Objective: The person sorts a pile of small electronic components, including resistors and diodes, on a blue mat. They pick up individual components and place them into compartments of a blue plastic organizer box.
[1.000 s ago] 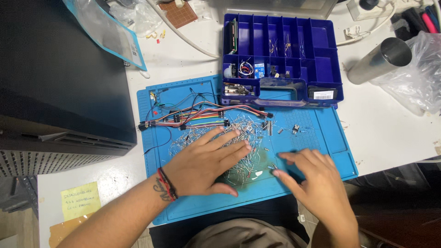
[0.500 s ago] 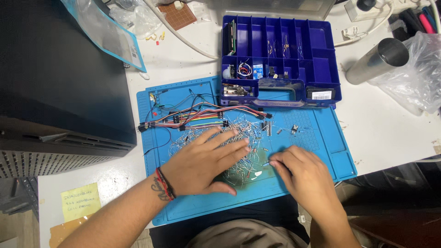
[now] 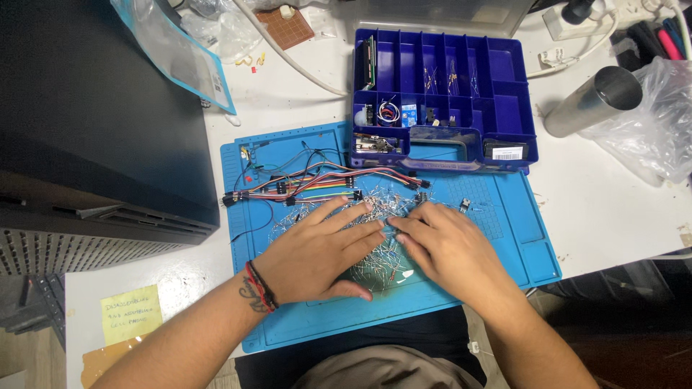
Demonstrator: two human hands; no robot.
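Note:
My left hand (image 3: pixel 321 252) lies flat, fingers spread, on a heap of small wire-legged electronic parts (image 3: pixel 382 263) in the middle of a blue work mat (image 3: pixel 504 238). My right hand (image 3: pixel 447 245) rests palm down on the right side of the same heap, its fingertips close to those of the left hand. Neither hand grips anything that I can see. A bundle of coloured jumper wires (image 3: pixel 317 184) lies on the mat just beyond the fingers.
A dark blue compartment box (image 3: pixel 512 79) with small parts stands at the mat's far edge. A metal cylinder (image 3: pixel 591 101) and a clear plastic bag (image 3: pixel 649 122) lie to the right. A black case (image 3: pixel 94 130) fills the left. A yellow sticky note (image 3: pixel 130 313) sits near left.
My right hand has slid up and to the left across the mat, from the heap's lower right edge onto the heap beside the left hand. The left hand has stayed put.

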